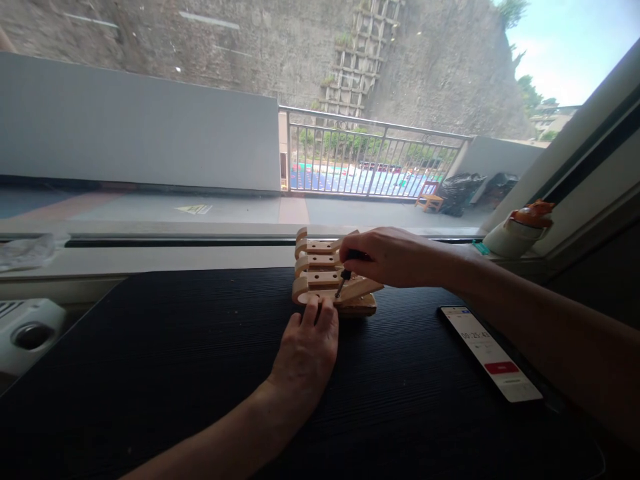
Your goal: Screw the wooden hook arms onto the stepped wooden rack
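Note:
A pale wooden assembly (325, 277) stands on the dark table, with rounded ends on its left and several slats that have dark holes. My right hand (373, 255) is wrapped round the dark handle of a screwdriver (343, 283), whose shaft tilts down to the nearest slat. The tip meets the wood at or beside a small round spot; a screw there is too small to make out surely. My left hand (310, 340) presses its fingertips on the near edge of the wooden assembly, thumb side partly hidden, and steadies it.
A phone (493, 353) showing a running timer lies on the black table (200, 360) at the right. On the windowsill stand a white bottle with an orange top (520, 230) and, at far left, a clear plastic bag (30, 252). A white appliance (30, 337) is left of the table.

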`<state>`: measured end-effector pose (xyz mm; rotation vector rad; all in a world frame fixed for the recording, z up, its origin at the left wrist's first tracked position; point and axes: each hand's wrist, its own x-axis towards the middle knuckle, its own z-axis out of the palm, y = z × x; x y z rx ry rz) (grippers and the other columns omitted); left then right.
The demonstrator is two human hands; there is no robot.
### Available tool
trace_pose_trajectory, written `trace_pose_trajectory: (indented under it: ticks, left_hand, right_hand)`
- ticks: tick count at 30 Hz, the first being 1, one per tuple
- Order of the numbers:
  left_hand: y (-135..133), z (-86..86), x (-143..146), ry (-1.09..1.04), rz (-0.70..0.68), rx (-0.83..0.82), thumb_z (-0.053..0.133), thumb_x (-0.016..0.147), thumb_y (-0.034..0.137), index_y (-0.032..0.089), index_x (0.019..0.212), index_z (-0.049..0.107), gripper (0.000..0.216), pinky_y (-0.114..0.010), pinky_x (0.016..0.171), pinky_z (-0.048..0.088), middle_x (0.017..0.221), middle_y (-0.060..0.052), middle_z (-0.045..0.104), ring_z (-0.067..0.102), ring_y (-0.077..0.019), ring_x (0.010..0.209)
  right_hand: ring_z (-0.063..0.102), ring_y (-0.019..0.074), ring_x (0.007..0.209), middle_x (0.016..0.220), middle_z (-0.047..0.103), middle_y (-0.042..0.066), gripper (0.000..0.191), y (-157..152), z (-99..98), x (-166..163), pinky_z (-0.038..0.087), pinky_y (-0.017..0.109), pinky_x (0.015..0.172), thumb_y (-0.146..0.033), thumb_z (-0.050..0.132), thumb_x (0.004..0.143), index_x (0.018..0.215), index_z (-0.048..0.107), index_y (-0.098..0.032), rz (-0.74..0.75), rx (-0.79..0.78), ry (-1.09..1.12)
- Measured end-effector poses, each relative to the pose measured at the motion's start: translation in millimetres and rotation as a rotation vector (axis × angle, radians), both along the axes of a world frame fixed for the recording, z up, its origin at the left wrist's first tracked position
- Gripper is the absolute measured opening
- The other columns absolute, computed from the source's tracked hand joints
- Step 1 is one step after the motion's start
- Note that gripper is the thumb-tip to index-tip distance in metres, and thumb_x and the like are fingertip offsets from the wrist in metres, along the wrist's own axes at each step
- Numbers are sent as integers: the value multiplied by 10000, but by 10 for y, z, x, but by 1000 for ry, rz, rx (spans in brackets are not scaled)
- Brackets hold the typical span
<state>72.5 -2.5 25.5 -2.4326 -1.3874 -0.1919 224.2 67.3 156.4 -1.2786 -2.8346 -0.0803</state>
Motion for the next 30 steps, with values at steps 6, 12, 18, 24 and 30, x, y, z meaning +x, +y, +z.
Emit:
trace_pose_trajectory:
  ticks: [6,12,18,24,30]
  left_hand:
    - [1,-25,-4,-2,2,11,410,815,155,100,1239,453,430,-384,797,483,1306,-143,433,393,-293,1176]
    - [18,-47,-12,0,-1,35,399,823,157,94,1250,440,433,-386,827,476,1321,-133,419,379,-298,1189]
    - [9,-55,-14,-2,-4,36,406,822,158,101,1246,446,430,-383,820,476,1314,-140,425,392,-291,1178]
    - [-2,-35,-8,-2,-1,17,411,817,159,106,1239,457,428,-386,819,474,1306,-139,436,388,-290,1180]
    - [10,-47,-16,-10,-6,26,410,824,168,86,1257,430,442,-381,838,468,1325,-139,411,365,-297,1195]
  right_hand:
    - [493,119,653,799,641,39,305,37,-34,22,288,237,574,-390,398,822,938,607,-201,-50,12,0]
    - [434,94,566,713,612,-14,275,28,33,66,256,228,539,-397,444,793,963,615,-264,2,14,-12]
    - [454,95,601,746,621,3,258,21,36,16,277,228,575,-357,405,817,845,622,-221,58,-21,-6]
    - [493,120,649,784,641,41,323,36,-19,5,285,235,581,-397,377,833,911,619,-198,-45,21,-14]
    - [457,106,575,776,632,21,347,17,49,54,258,228,535,-454,418,805,1034,578,-247,-55,22,-10]
